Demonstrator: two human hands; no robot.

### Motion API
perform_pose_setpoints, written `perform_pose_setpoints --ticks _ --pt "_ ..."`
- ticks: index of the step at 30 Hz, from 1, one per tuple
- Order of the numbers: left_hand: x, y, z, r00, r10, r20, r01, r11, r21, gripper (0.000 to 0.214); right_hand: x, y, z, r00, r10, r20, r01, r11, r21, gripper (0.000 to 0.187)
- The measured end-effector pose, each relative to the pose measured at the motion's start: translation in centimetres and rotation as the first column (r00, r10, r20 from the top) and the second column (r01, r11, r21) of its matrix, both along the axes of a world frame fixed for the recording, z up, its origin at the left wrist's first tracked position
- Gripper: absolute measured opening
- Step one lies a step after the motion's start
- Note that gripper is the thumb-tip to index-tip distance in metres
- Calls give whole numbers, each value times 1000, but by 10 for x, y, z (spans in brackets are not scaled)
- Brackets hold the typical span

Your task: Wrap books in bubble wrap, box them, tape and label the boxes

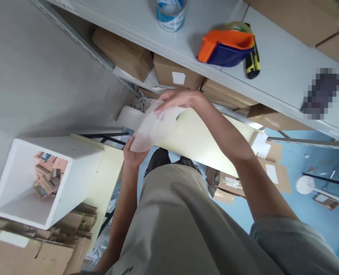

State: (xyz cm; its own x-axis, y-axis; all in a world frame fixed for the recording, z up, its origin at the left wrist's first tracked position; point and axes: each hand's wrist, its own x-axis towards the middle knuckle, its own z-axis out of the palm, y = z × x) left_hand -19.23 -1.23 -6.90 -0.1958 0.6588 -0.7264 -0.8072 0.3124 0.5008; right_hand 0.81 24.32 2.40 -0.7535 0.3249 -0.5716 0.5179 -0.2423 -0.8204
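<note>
A soft, translucent white foam sheet (pixel 152 128), curved over on itself, is between my two hands above a pale yellow tabletop (pixel 212 133). My left hand (pixel 135 154) grips its lower left edge, with the thumb on top and the other fingers mostly hidden beneath. My right hand (pixel 179 100) bends over the far upper edge, its fingers on the sheet. Something pinkish shows faintly through the layers, but I cannot tell what it is. Another flap of white sheet (pixel 129 117) extends beyond the left side.
A shelf above holds a tape roll (pixel 171 15), an orange and blue tape dispenser (pixel 226 47) and a yellow-black utility knife (pixel 252 63). Cardboard boxes (pixel 178 70) fill the lower shelf. On the left, a white foam box (pixel 80 164) contains small cartons, near folded cardboard (pixel 29 252).
</note>
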Motion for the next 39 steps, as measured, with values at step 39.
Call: perform_pose_setpoints --ticks 39 --pt "15 78 -161 -14 -724 -690 290 657 -696 17 237 -220 -110 449 -843 297 433 496 752 40"
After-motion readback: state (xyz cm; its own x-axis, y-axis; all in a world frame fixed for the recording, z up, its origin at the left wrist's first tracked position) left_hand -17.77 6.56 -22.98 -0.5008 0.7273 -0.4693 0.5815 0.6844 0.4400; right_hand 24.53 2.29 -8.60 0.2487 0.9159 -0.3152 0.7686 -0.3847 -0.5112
